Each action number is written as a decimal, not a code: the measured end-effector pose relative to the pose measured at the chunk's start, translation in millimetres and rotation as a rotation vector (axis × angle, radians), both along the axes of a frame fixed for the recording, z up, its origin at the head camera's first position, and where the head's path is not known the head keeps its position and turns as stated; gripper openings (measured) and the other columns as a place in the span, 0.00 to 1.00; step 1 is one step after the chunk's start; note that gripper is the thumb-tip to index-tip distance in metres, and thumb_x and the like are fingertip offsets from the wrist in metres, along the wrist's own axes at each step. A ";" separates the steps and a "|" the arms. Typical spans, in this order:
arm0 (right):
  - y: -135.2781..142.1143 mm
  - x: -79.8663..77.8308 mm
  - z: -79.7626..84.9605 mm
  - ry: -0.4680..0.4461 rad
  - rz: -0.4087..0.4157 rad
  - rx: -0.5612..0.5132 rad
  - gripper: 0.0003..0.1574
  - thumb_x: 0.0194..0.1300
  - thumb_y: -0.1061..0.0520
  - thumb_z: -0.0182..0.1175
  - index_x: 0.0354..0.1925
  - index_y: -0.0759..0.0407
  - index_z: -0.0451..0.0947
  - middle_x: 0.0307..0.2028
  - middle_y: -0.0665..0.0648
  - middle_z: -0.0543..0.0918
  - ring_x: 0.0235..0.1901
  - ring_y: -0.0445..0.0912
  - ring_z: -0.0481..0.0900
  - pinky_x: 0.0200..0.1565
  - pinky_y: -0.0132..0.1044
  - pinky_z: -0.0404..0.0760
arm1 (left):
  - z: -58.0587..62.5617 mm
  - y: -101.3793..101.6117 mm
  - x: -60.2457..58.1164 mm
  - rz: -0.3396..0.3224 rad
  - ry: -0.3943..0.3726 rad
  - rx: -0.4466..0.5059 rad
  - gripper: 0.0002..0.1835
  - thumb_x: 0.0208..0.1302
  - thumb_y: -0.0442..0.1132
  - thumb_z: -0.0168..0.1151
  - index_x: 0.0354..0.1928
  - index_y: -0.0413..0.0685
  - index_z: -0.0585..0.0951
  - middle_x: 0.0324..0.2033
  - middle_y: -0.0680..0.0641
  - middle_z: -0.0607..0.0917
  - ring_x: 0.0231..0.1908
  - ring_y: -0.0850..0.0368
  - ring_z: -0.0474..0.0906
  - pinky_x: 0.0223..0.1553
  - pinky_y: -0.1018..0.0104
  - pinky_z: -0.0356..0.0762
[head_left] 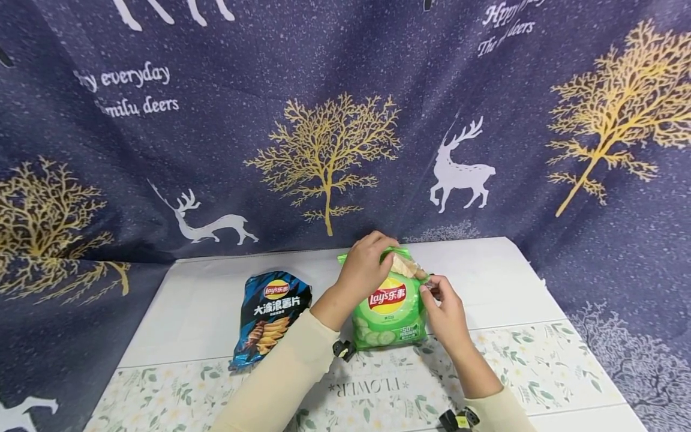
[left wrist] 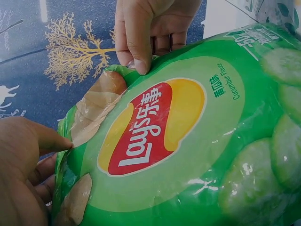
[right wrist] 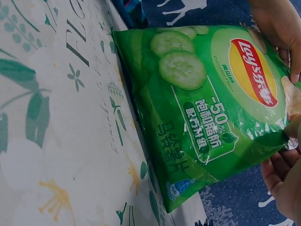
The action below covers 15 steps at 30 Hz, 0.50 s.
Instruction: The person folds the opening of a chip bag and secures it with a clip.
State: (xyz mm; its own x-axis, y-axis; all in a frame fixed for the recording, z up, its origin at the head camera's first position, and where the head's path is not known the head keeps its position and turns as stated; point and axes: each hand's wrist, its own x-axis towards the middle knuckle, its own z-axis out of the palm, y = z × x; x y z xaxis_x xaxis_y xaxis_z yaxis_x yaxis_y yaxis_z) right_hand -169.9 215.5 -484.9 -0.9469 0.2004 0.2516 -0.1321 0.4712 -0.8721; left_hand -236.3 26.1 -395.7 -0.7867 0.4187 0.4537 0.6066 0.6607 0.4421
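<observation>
Nearest the head camera are the person's two forearms in cream-coloured sleeves (head_left: 286,378), each with a small black device strapped on near the wrist (head_left: 344,350). Beneath them, across the near part of the table, runs a white band printed with green leaves and pale flowers (head_left: 523,366); its grey word "FLOWER" appears upside down in the head view.

Just beyond, in front of the person, is the shiny green plastic Lay's chip bag (head_left: 396,321), with a red-and-yellow logo and cucumber slices on its front. It stands on its bottom edge on the table, its front turned toward the person, its top between the hands. The left hand (head_left: 365,264) grips the top edge toward the left, thumb on the front beside a beige patch. The right hand (head_left: 444,312) pinches the upper right corner between thumb and fingers.

To the left, apart from the green bag, a black-and-blue plastic Lay's bag (head_left: 270,315) lies on the table, its right side partly covered by the left arm. Farther off is the plain white tabletop (head_left: 480,288), and behind it hangs a dark blue cloth (head_left: 372,54) with golden trees (head_left: 328,156) and white deer (head_left: 461,174).
</observation>
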 end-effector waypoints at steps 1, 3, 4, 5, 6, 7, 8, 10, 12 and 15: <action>0.1 0.0 -0.1 0.002 0.002 -0.001 0.13 0.76 0.55 0.56 0.54 0.58 0.76 0.46 0.58 0.84 0.42 0.42 0.78 0.48 0.30 0.78 | 0.5 0.2 0.0 -0.001 0.001 0.003 0.10 0.74 0.40 0.60 0.51 0.56 0.85 0.46 0.53 0.83 0.49 0.57 0.81 0.57 0.56 0.79; 0.0 0.1 0.0 0.007 0.006 -0.003 0.13 0.76 0.55 0.56 0.54 0.58 0.76 0.47 0.58 0.84 0.43 0.42 0.78 0.49 0.30 0.78 | 1.2 0.4 0.4 -0.003 0.000 0.007 0.09 0.74 0.39 0.59 0.51 0.55 0.85 0.46 0.52 0.83 0.49 0.56 0.81 0.57 0.56 0.79; 0.0 0.1 0.0 0.008 0.008 -0.006 0.13 0.75 0.55 0.56 0.54 0.58 0.76 0.47 0.58 0.84 0.43 0.42 0.78 0.49 0.29 0.77 | 1.4 0.5 0.7 -0.004 -0.001 0.008 0.09 0.74 0.39 0.59 0.50 0.55 0.85 0.46 0.52 0.83 0.49 0.56 0.81 0.57 0.56 0.79; -0.1 0.1 -0.1 0.008 0.011 -0.010 0.13 0.75 0.55 0.57 0.54 0.58 0.76 0.47 0.57 0.84 0.44 0.42 0.78 0.49 0.29 0.77 | 1.6 0.5 0.8 -0.003 -0.002 0.009 0.09 0.74 0.39 0.59 0.50 0.55 0.85 0.46 0.52 0.83 0.49 0.56 0.81 0.57 0.56 0.79; -0.2 -0.1 -0.2 0.007 0.014 -0.017 0.14 0.75 0.54 0.57 0.54 0.57 0.76 0.48 0.57 0.84 0.44 0.42 0.78 0.50 0.28 0.77 | 1.7 0.5 1.1 -0.003 -0.004 0.010 0.09 0.74 0.39 0.59 0.50 0.55 0.85 0.46 0.52 0.83 0.49 0.56 0.82 0.57 0.56 0.79; -0.4 -0.1 -0.5 0.007 0.017 -0.020 0.14 0.75 0.54 0.58 0.55 0.57 0.76 0.48 0.57 0.84 0.45 0.42 0.78 0.50 0.28 0.77 | 1.7 0.5 1.2 -0.003 -0.003 0.010 0.09 0.74 0.39 0.59 0.49 0.55 0.85 0.47 0.52 0.83 0.49 0.55 0.82 0.57 0.56 0.79; -0.5 -0.2 -0.6 0.007 0.020 -0.022 0.15 0.75 0.53 0.58 0.55 0.57 0.76 0.49 0.56 0.84 0.45 0.41 0.78 0.51 0.28 0.77 | 1.5 0.6 1.2 -0.004 -0.004 0.010 0.08 0.74 0.38 0.59 0.49 0.54 0.85 0.47 0.52 0.83 0.49 0.55 0.82 0.57 0.56 0.79; -0.7 -0.3 -1.0 0.008 0.029 -0.029 0.17 0.75 0.51 0.59 0.56 0.56 0.76 0.50 0.55 0.84 0.46 0.41 0.78 0.53 0.29 0.77 | 1.1 0.8 1.1 -0.004 -0.001 0.011 0.08 0.74 0.38 0.58 0.48 0.54 0.85 0.47 0.52 0.83 0.49 0.55 0.82 0.57 0.56 0.79; -1.2 -0.3 -1.0 0.009 0.036 -0.030 0.18 0.74 0.50 0.59 0.57 0.55 0.76 0.50 0.54 0.84 0.47 0.41 0.78 0.54 0.31 0.77 | 0.7 0.8 0.9 -0.005 0.004 0.012 0.08 0.74 0.38 0.58 0.48 0.54 0.85 0.47 0.52 0.83 0.49 0.55 0.82 0.57 0.56 0.79; -1.7 0.1 -0.5 0.009 0.040 -0.027 0.19 0.74 0.49 0.60 0.58 0.54 0.76 0.49 0.54 0.83 0.47 0.42 0.78 0.56 0.36 0.77 | 0.3 0.9 0.6 -0.007 0.016 0.016 0.08 0.73 0.37 0.59 0.47 0.54 0.85 0.46 0.52 0.83 0.49 0.55 0.82 0.56 0.56 0.79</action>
State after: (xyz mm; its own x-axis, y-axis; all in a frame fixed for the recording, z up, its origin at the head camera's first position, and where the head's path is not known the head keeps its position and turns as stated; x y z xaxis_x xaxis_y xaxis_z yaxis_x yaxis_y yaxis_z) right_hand -169.8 213.7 -485.4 -0.9521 0.1687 0.2549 -0.1581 0.4416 -0.8831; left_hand -235.7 27.0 -395.4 -0.7763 0.4169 0.4729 0.6183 0.6496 0.4424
